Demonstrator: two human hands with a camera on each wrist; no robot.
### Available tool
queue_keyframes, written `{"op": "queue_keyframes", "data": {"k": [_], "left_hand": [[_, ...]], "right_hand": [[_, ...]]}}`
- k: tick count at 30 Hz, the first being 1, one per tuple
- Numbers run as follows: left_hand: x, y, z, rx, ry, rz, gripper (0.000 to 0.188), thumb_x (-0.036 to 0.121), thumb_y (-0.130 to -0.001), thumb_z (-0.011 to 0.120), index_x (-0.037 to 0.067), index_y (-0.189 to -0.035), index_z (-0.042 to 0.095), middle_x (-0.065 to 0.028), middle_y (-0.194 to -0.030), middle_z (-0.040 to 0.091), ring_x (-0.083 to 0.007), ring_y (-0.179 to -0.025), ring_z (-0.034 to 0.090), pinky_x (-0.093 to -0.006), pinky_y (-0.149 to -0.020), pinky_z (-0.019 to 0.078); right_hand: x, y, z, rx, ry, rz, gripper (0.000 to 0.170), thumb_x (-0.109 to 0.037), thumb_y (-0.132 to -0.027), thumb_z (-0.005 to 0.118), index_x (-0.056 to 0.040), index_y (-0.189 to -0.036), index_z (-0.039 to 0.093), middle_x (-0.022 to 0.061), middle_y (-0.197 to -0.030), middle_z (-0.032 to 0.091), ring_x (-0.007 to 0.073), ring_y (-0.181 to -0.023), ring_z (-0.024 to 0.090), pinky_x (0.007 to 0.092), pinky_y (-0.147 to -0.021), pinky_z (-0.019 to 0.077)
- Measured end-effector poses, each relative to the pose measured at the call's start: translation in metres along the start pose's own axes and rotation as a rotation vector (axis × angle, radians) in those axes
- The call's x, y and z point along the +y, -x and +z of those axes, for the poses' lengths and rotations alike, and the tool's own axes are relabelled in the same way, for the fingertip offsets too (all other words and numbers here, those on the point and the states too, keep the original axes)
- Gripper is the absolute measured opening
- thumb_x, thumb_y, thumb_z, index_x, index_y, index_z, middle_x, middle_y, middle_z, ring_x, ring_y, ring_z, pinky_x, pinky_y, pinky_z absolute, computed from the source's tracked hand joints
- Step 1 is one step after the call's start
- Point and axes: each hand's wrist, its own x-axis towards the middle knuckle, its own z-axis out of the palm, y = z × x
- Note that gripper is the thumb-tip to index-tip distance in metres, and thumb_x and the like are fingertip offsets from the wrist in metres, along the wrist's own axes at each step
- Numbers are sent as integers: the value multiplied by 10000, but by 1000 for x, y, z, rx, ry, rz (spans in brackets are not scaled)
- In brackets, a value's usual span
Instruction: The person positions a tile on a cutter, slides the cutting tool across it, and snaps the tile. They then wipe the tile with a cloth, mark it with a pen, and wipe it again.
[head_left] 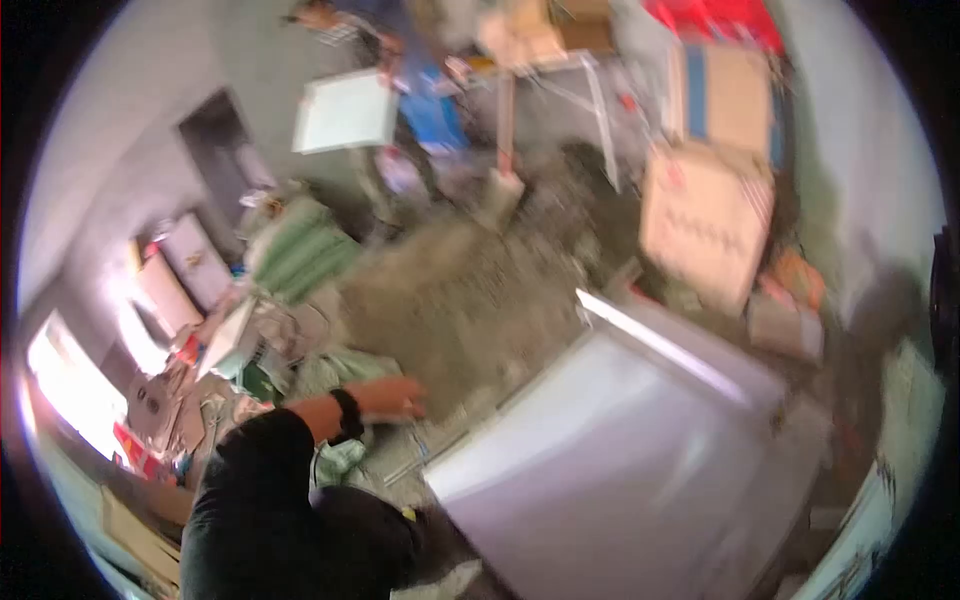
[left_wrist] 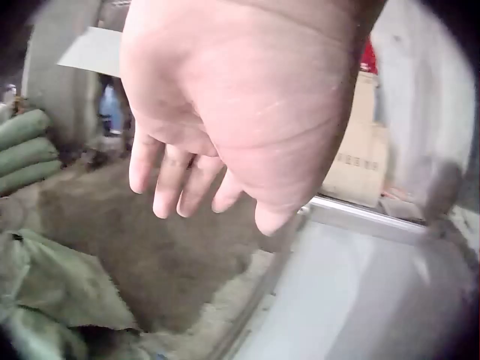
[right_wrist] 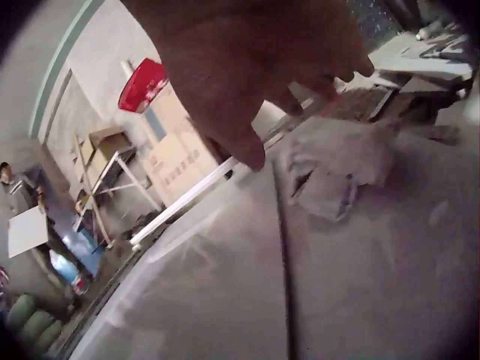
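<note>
Dirt floor (head_left: 450,290) spreads beyond the left hand (left_wrist: 240,105), released, fingers loose, near the pale panel (head_left: 620,460); over it the right hand (right_wrist: 255,67) hangs unclenched near a crumpled cloth (right_wrist: 337,165), contact unclear; cardboard boxes (head_left: 705,220) stand beyond both hands.

Cluttered storeroom, cardboard boxes (head_left: 708,225), stacked green sacks (head_left: 305,248), dirt-covered floor (head_left: 450,300)

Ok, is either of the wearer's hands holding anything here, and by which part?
Nothing, as far as shows: the left hand is empty, its fingers loose, and the right hand grips nothing visible, its fingers near the crumpled cloth.
</note>
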Motion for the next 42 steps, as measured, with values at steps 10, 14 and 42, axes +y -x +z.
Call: {"op": "queue_keyframes", "data": {"k": [10, 14, 42], "left_hand": [[177, -50, 34, -311, 14, 688, 415, 258, -821, 569, 20, -1151, 484, -165, -1081, 548, -332, -979, 523, -409, -832, 425], [155, -33, 50, -412, 0, 516, 434, 260, -812, 576, 1, -1146, 479, -178, -1073, 542, -342, -957, 524, -407, -822, 431], [114, -22, 146, -671, -201, 714, 439, 197, -781, 606, -21, -1139, 476, -205, -1085, 531, -367, -991, 503, -420, -849, 409]], "right_hand": [[-27, 131, -12, -28, -208, 293, 677, -275, -776, 617, 9, -1301, 296, 232, -1341, 280, 376, -1267, 223, 468, -1035, 202], [-48, 156, 9, -50, -186, 264, 649, -251, -764, 631, 30, -1268, 333, 241, -1261, 368, 375, -1183, 344, 436, -1001, 266], [-80, 339, -6, -426, -399, 811, 595, -370, -814, 548, 54, -1208, 415, 250, -1201, 462, 368, -1123, 437, 404, -950, 349]]}}
